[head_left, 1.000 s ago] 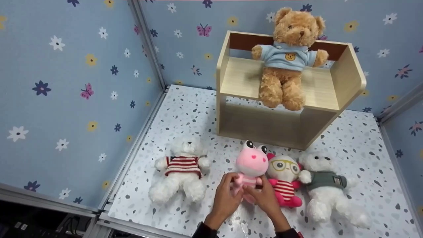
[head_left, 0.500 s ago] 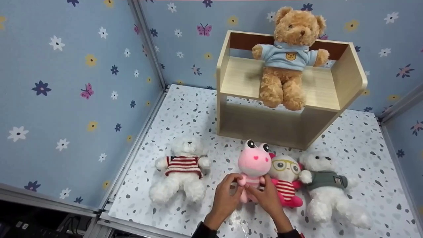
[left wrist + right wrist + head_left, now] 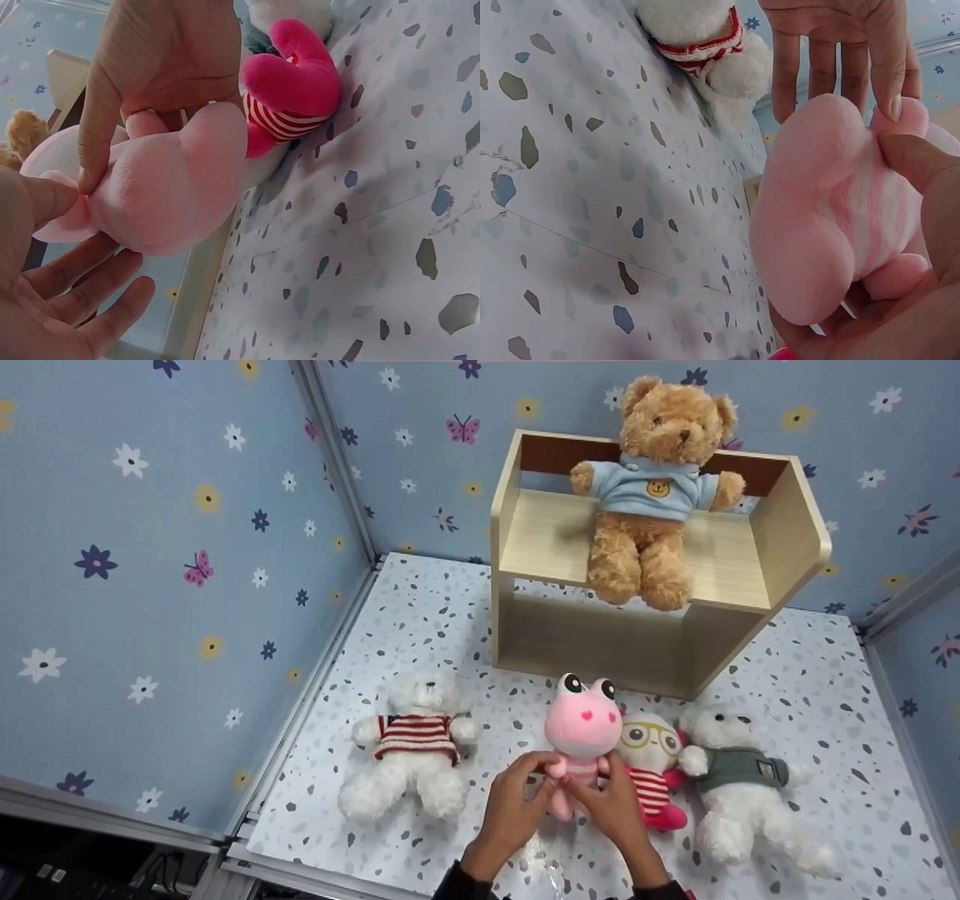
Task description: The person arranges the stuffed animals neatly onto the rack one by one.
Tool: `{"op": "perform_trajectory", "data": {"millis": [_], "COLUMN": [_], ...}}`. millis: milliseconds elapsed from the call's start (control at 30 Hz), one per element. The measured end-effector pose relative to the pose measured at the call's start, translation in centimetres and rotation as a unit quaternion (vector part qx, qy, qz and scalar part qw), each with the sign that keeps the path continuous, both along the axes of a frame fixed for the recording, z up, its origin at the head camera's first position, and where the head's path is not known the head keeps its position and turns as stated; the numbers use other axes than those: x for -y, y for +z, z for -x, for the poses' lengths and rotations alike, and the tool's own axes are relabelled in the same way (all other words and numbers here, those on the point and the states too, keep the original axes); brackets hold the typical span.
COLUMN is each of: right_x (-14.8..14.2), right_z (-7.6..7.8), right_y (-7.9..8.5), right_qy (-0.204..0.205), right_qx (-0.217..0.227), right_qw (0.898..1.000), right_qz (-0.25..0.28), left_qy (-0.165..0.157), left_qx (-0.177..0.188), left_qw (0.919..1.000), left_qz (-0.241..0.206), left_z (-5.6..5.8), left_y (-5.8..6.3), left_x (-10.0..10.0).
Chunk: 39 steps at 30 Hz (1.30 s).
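Observation:
Between both hands is a pink frog plush (image 3: pixel 583 724) with big bulging eyes and a striped belly, its head tipped toward the shelf. My left hand (image 3: pixel 512 799) pinches its arm on the left side; in the left wrist view the other left fingers spread beneath the plush body (image 3: pixel 161 191). My right hand (image 3: pixel 613 802) grips the body from the right, thumb across the striped belly (image 3: pixel 870 210). Just right of it lies a panda plush (image 3: pixel 651 791) with yellow glasses and a red-striped top, partly covered by the frog and the right hand.
A white bear in a striped sweater (image 3: pixel 416 735) lies at the left, and a white plush in a green top (image 3: pixel 739 769) at the right. Behind stands a wooden shelf (image 3: pixel 720 577) with a brown teddy bear (image 3: pixel 660 495) sitting on its upper board.
Both hands have shifted the frog plush slightly right and up, so it covers more of the panda plush. The other plushes and the shelf stay where they were.

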State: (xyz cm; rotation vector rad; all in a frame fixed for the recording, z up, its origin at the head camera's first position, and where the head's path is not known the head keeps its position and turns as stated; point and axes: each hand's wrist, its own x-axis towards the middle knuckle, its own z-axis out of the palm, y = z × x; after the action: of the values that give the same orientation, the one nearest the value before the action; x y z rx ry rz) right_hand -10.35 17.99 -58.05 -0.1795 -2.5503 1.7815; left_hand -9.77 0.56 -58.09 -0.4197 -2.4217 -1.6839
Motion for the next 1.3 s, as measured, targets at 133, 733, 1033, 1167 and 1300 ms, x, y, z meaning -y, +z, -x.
{"op": "perform_trajectory", "data": {"millis": [133, 733, 1033, 1167, 1300], "right_x": [-0.2, -0.7, -1.3, -1.5, -1.7], "right_z": [0.0, 0.1, 0.3, 0.2, 0.2], "right_y": [0.4, 2.0, 2.9, 3.2, 3.5], "right_qy": [-0.019, -0.05, -0.061, -0.065, -0.065], "right_qx": [-0.01, -0.029, -0.04, -0.039, -0.043], "right_qw": [1.0, 0.998, 0.997, 0.997, 0.997], "right_qz": [-0.005, -0.02, -0.037, -0.034, -0.026], "left_qy": [-0.002, -0.017, -0.019, -0.02, -0.019], "left_qx": [-0.003, 0.015, 0.011, 0.008, 0.005], "left_qw": [1.0, 0.9993, 0.9989, 0.9988, 0.9988], "left_qz": [0.009, 0.029, 0.041, 0.044, 0.045], "left_z": [0.1, 1.1, 1.6, 1.7, 1.8], "left_y": [0.4, 2.6, 3.1, 3.3, 3.5], "left_x": [-0.1, -0.4, -0.7, -0.8, -0.9]}}
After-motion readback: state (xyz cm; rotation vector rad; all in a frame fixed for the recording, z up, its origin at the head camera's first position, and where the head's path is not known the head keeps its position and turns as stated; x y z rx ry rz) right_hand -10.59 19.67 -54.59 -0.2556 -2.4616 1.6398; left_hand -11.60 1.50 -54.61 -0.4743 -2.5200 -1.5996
